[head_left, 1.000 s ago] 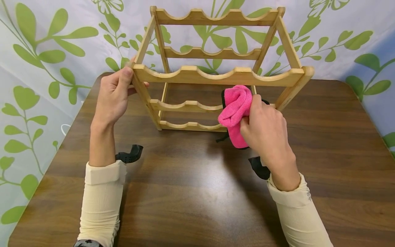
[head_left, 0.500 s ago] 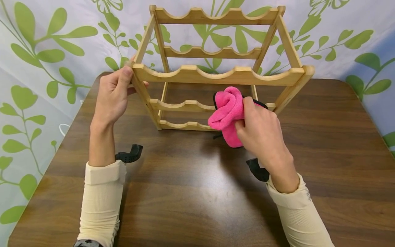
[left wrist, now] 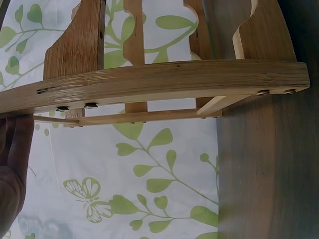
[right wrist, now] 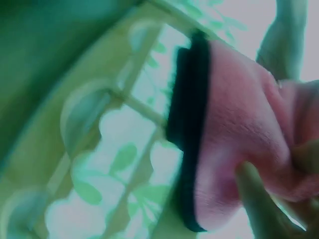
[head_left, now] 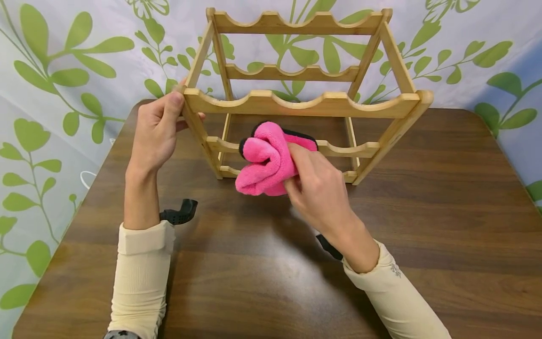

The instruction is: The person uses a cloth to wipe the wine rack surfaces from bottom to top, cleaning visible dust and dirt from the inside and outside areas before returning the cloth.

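A light wooden wine rack [head_left: 296, 103] with scalloped rails stands upright on the brown table. My left hand [head_left: 154, 132] grips its front left post near the top corner, thumb in front and fingers behind. In the left wrist view part of that hand [left wrist: 12, 169] shows at the post's edge. My right hand [head_left: 322, 188] holds a bunched pink cloth [head_left: 267, 162] with black edging in front of the rack's lower front rails, covering part of them. Seen from the right wrist, the fingers press into the pink cloth [right wrist: 239, 124], with the rack blurred behind.
The brown wooden table [head_left: 237, 273] spreads out around the rack. Behind it hangs a white curtain [head_left: 84, 28] with green leaves, close to the rack's back. Black wrist mounts [head_left: 179, 213] stick out beside both wrists.
My right hand has moved left along the lower front rail with the pink cloth, uncovering the rail's right end. The left hand and the rack stay nearly where they were.
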`<state>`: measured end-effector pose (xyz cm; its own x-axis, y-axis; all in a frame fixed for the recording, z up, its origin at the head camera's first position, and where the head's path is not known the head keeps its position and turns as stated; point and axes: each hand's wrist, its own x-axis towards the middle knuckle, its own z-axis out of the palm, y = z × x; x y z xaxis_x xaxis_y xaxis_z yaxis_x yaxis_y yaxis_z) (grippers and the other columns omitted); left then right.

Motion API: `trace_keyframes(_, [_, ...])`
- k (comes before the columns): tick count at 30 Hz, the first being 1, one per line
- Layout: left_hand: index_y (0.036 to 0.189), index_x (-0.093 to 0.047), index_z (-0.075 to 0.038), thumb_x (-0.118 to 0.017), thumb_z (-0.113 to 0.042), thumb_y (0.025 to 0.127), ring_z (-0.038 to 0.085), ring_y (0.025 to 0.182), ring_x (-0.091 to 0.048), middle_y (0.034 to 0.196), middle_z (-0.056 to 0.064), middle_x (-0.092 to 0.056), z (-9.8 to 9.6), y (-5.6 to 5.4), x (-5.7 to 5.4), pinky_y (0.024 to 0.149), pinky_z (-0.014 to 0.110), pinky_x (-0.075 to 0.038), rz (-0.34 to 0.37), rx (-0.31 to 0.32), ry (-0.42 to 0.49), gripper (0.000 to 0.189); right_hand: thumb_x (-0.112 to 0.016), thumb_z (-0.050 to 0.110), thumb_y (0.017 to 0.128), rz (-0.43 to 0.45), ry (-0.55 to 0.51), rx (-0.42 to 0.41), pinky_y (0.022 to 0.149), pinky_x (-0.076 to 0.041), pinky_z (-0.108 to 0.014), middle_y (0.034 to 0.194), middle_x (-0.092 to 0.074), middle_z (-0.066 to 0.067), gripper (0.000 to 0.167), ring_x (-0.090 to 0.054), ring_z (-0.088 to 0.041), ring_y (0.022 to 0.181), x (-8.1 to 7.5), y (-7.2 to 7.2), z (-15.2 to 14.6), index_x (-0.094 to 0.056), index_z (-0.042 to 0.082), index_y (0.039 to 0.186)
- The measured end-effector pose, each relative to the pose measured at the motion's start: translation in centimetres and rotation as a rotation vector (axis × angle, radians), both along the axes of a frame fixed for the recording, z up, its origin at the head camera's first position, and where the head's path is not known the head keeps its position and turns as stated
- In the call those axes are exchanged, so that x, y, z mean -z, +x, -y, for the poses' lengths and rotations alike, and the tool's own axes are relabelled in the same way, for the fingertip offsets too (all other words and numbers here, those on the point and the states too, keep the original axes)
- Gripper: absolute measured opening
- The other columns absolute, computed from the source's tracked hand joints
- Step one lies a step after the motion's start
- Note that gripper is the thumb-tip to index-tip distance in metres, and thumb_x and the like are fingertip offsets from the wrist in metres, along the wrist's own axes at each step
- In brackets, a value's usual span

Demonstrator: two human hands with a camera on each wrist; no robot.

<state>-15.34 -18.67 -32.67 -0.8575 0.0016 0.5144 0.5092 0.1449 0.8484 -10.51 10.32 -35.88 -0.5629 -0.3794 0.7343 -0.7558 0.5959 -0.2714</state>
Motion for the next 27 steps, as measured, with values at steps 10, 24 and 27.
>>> trace_keyframes(10, [0.086,-0.068,0.011,-0.051,-0.021,0.104,0.021,0.081,-0.071,0.119,0.02,-0.066,-0.1,-0.1,0.0,0.079,0.028,-0.057,0.011,-0.006,0.022,0.041,-0.062,-0.008,0.084,-0.069,0.101,0.045,0.069,-0.058,-0.046,0.105,-0.065,-0.018,0.017,-0.063,-0.036,0.081,3.1,-1.4,1.1,-0.06,-0.004,0.101])
trace_keyframes(24, [0.096,-0.073,0.005,-0.051,-0.021,0.104,0.019,0.083,-0.071,0.129,0.017,-0.062,-0.1,0.2,-0.2,0.078,0.026,-0.057,0.042,-0.009,0.008,0.035,-0.075,-0.002,0.077,-0.053,0.088,0.201,0.042,-0.047,-0.046,0.084,-0.057,-0.014,0.023,-0.056,-0.032,0.059,2.7,-1.5,0.1,-0.054,0.002,0.085])
trace_keyframes(27, [0.095,-0.073,0.005,-0.052,-0.021,0.104,0.019,0.081,-0.071,0.116,0.018,-0.067,0.0,0.2,-0.1,0.078,0.026,-0.057,0.023,-0.018,-0.004,0.035,-0.076,0.0,0.076,-0.043,0.099,0.222,0.042,-0.047,-0.046,0.086,-0.057,-0.014,0.024,-0.057,-0.033,0.06,2.5,-1.4,-0.2,-0.054,0.002,0.086])
